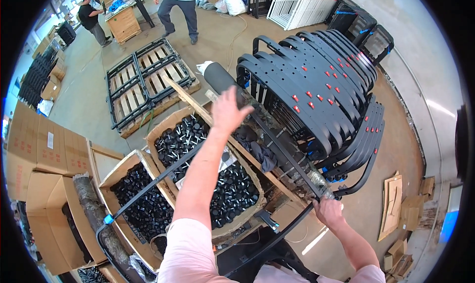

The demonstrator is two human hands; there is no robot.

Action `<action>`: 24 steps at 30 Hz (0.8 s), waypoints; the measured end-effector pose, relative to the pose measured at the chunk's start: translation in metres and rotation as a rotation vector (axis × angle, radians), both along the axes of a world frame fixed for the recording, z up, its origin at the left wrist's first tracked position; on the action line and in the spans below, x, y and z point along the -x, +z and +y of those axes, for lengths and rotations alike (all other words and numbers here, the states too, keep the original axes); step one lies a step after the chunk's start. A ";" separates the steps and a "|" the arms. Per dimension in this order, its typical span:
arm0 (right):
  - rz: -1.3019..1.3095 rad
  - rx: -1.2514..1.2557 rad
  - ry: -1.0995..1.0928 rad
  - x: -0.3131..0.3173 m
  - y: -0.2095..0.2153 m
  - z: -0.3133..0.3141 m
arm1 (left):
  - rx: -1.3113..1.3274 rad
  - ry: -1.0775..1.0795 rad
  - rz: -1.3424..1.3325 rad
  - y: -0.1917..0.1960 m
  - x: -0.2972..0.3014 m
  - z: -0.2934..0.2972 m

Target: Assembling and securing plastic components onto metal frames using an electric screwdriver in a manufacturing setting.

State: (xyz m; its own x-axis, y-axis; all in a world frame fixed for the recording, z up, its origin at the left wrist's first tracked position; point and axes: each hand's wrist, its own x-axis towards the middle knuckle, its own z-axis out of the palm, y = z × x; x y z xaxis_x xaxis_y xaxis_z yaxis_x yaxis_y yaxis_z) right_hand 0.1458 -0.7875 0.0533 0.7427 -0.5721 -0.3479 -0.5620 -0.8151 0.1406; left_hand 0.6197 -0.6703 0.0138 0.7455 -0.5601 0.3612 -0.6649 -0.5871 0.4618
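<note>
My right hand is closed around the near corner of a black metal tube frame. From that corner one bar slants away to the upper left and another runs back toward my body. My left hand is stretched over the frame's far end with its fingers apart; its thumb lies close to the bar, and whether it touches cannot be made out. Beneath my left forearm are cardboard boxes of black-headed bolts and small black parts. A bar with a blue-wrapped end crosses these boxes.
Stacked black curved frames with red pieces stand at the right. Beyond the boxes, a pallet carries black rectangular frames. A dark padded roll lies beside the bar. Cartons line the left. Two people stand farther off.
</note>
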 end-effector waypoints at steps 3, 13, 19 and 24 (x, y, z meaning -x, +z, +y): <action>0.047 -0.008 -0.020 -0.003 0.006 0.001 | -0.028 -0.015 -0.156 -0.008 0.000 0.010; -0.052 -0.021 0.081 0.005 -0.015 -0.009 | -0.345 0.078 0.127 0.008 -0.013 0.012; 0.055 0.065 -0.041 0.021 -0.018 -0.020 | -0.333 -0.323 -0.056 -0.020 -0.003 -0.047; -0.002 0.035 0.058 0.011 -0.028 -0.001 | -0.409 -0.302 -0.249 -0.044 -0.018 -0.008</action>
State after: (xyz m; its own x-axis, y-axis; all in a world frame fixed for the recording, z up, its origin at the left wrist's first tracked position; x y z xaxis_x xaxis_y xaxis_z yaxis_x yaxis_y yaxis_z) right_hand 0.1353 -0.7887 0.0254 0.7753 -0.5403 -0.3271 -0.5145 -0.8407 0.1691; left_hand 0.6378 -0.6778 -0.0299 0.4509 -0.8665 0.2143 -0.8907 -0.4525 0.0446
